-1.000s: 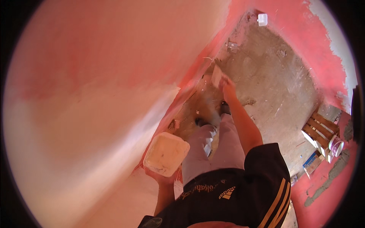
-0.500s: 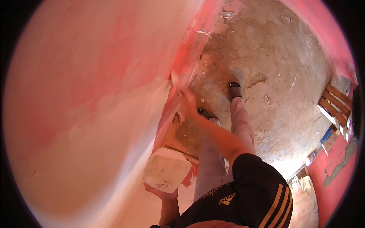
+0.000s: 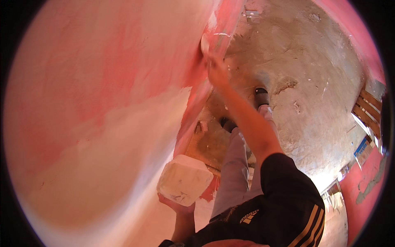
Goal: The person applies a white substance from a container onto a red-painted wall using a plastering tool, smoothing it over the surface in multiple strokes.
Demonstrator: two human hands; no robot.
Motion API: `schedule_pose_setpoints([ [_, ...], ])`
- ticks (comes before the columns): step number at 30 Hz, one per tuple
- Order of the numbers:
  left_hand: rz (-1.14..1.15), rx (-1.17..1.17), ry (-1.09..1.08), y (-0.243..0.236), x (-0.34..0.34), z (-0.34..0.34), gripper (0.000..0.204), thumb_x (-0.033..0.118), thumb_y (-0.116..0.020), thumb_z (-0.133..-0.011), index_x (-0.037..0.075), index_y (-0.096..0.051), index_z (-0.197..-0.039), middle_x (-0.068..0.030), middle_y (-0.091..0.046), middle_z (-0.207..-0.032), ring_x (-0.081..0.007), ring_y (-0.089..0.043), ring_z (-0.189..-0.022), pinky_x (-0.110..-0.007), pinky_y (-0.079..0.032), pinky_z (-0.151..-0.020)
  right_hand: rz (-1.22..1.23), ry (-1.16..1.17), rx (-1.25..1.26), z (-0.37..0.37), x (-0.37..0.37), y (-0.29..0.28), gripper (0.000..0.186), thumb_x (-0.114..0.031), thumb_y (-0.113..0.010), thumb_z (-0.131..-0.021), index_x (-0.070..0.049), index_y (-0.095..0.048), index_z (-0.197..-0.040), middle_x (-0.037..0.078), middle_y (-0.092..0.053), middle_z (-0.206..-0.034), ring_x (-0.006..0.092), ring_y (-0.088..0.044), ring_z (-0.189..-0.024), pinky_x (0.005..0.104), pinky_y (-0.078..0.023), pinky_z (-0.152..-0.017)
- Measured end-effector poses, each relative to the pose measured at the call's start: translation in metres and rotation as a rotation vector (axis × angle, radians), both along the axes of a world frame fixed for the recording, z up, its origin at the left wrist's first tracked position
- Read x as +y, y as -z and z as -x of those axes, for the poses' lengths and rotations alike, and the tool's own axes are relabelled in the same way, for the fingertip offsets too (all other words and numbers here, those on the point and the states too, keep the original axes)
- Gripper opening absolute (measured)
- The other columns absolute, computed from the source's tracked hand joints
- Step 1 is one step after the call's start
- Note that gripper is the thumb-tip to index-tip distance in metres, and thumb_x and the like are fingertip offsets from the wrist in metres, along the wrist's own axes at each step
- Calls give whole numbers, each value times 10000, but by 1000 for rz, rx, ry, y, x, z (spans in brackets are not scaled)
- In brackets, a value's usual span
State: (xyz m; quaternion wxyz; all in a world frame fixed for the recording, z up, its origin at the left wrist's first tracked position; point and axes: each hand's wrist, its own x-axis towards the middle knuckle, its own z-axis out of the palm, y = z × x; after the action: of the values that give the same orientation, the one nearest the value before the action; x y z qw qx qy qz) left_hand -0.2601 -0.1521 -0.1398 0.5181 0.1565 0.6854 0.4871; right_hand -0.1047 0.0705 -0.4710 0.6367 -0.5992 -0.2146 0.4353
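Observation:
My left hand (image 3: 177, 204) grips a squarish, whitish tub (image 3: 185, 181) from below and the side, close to the wall. Dark smudges mark the tub's pale face. Stretched forward, my right hand (image 3: 214, 66) is at the wall's edge, its fingers closed and smeared by motion. A pale, rounded shape (image 3: 204, 44) shows just beyond those fingers against the wall; I cannot make out what it is. The pink wall (image 3: 123, 74) carries a broad whitish coat (image 3: 119, 152) on its lower left part in view.
Below lies a worn brown floor (image 3: 312, 99) with pale specks. My feet in dark shoes (image 3: 262, 96) stand near the wall's base. Brown wooden slats (image 3: 367, 111) and a blue-and-white packet (image 3: 362, 149) are at the right, beside another pink wall (image 3: 366, 181).
My right hand has moved forward along the wall's edge, away from me. The tub in my left hand has shifted slightly to the right with the view.

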Motion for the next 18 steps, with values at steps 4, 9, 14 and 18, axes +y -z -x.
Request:
schedule_pose_setpoints([
  [4,67,-77,-46,-8,6,4,564,522,-286,-1013,108,-457,-1354,-29,-516,-1292,-201,-526,-1189,-391,-486,-970,74,-508,192,43,-117,6,267,25,-513,-936,-48,-681,-1130,29,-649,-1025,153,-589,-1002,302,-463,-938],
  [9,93,113,72,-5,-6,10,777,685,-302,-922,128,-412,-1453,-68,-469,-1442,-292,-469,-1312,-490,-404,-1073,39,104,254,-66,-3,4,234,7,-549,-906,-12,-685,-1096,19,-657,-986,113,-572,-871,274,-470,-753],
  [14,100,-201,-51,-8,6,-11,625,589,-312,-980,150,-431,-1410,-26,-485,-1384,-238,-490,-1265,-448,-441,-1044,-14,214,15,-128,98,-9,240,-123,-580,-945,-24,-666,-1147,61,-681,-978,135,-603,-895,290,-486,-798],
  [18,80,-200,26,-13,12,-22,660,625,-307,-962,174,-417,-1431,-18,-475,-1412,-251,-481,-1285,-468,-413,-1071,-179,80,-137,-26,10,23,250,-56,-604,-916,-49,-645,-1163,103,-678,-1030,177,-633,-959,317,-505,-847],
])
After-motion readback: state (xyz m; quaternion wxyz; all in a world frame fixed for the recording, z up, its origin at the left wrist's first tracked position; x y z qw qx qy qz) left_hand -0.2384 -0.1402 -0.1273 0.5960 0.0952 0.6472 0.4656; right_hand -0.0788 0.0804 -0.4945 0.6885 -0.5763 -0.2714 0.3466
